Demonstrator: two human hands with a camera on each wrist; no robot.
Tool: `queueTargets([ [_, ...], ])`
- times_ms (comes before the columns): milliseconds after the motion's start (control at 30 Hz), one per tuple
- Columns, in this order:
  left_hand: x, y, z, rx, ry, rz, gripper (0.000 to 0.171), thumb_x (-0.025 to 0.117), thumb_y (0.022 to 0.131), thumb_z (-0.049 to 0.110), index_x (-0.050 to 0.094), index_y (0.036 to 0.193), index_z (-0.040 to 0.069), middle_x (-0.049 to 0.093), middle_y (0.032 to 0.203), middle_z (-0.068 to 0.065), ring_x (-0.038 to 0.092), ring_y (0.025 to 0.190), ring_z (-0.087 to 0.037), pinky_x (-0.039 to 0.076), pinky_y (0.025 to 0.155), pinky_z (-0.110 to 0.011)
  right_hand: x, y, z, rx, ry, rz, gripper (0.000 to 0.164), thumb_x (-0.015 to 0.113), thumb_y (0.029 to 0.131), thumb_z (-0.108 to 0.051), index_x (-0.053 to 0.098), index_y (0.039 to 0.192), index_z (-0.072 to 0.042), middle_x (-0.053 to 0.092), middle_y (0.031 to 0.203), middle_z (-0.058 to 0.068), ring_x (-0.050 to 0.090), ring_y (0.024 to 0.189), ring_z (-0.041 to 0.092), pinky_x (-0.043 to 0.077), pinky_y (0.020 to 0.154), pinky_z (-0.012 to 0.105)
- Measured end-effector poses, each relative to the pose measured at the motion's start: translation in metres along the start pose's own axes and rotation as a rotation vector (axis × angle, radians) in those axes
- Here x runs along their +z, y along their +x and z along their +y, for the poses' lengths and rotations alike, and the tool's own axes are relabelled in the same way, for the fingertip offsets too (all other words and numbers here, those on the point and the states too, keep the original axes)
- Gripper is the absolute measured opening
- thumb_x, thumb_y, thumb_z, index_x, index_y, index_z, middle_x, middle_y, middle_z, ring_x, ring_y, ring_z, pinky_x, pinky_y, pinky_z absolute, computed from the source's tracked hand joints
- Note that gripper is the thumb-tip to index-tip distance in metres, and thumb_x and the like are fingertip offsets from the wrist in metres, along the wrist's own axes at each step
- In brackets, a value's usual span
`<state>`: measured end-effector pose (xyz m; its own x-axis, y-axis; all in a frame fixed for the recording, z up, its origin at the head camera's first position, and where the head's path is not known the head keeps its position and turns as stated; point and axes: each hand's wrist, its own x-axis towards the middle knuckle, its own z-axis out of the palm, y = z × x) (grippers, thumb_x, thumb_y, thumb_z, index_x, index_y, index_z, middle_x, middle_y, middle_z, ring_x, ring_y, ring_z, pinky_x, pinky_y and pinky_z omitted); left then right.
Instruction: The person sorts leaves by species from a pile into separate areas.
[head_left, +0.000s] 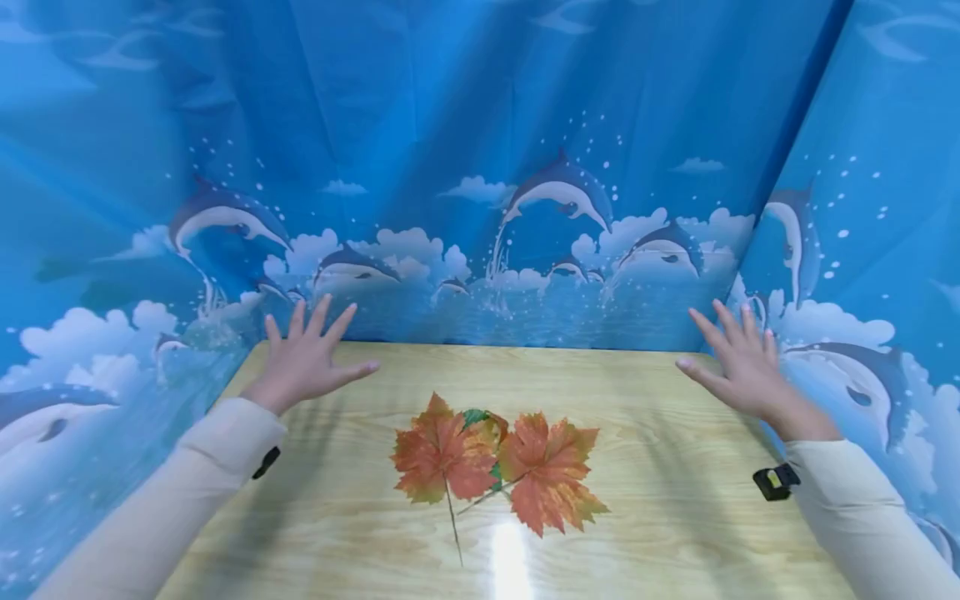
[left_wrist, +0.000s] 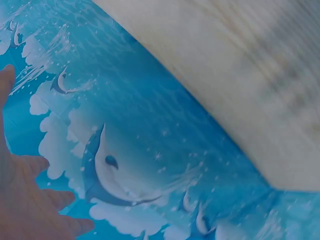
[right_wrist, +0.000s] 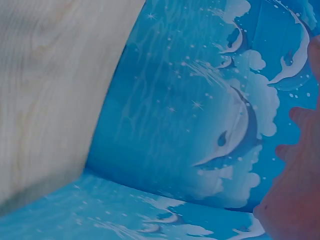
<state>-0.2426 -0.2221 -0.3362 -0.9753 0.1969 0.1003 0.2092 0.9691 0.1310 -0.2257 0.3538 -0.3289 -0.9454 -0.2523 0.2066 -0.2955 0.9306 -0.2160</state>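
Two orange-red artificial maple leaves lie on the wooden table in the head view, the left leaf [head_left: 427, 454] with its thin stem pointing toward the front. The right leaf [head_left: 551, 471] has its stem running left, close to the other stem. Between them, partly covered, shows a green and brown leaf [head_left: 475, 417]. My left hand [head_left: 303, 354] is raised over the table's left side, fingers spread and holding nothing. Over the right side, my right hand [head_left: 742, 367] is held up likewise, fingers spread. Both hands are well apart from the leaves.
The pale wooden table [head_left: 360, 533] meets a blue curtain [head_left: 450, 108] printed with dolphins and clouds at its back and sides. A small black device [head_left: 776, 482] sits at the right wrist; another dark one [head_left: 266, 462] is at the left cuff.
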Motion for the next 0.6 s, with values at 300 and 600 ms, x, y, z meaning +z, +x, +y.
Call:
queueTargets([
  [300, 0.032, -0.005, 0.005, -0.009, -0.116, -0.046, 0.102, 0.053, 0.08, 0.074, 0.019, 0.153, 0.012, 0.008, 0.157, -0.026, -0.002, 0.138, -0.057, -0.015, 0.097, -0.078, 0.032, -0.01, -0.005, 0.021, 0.099, -0.062, 0.075, 0.046, 0.098, -0.047, 0.006, 0.155, -0.019, -0.005, 0.157, 0.026, -0.025, 0.138, 0.045, -0.013, 0.1, 0.076],
  [600, 0.076, -0.006, 0.011, 0.045, -0.326, -0.102, 0.097, 0.06, 0.082, 0.065, 0.026, 0.151, 0.005, 0.017, 0.154, -0.027, 0.013, 0.139, -0.052, 0.01, 0.105, -0.074, 0.079, -0.023, -0.006, 0.023, 0.294, -0.078, 0.072, 0.049, 0.099, -0.039, 0.014, 0.154, -0.009, 0.004, 0.154, 0.032, -0.015, 0.139, 0.052, -0.002, 0.097, 0.081],
])
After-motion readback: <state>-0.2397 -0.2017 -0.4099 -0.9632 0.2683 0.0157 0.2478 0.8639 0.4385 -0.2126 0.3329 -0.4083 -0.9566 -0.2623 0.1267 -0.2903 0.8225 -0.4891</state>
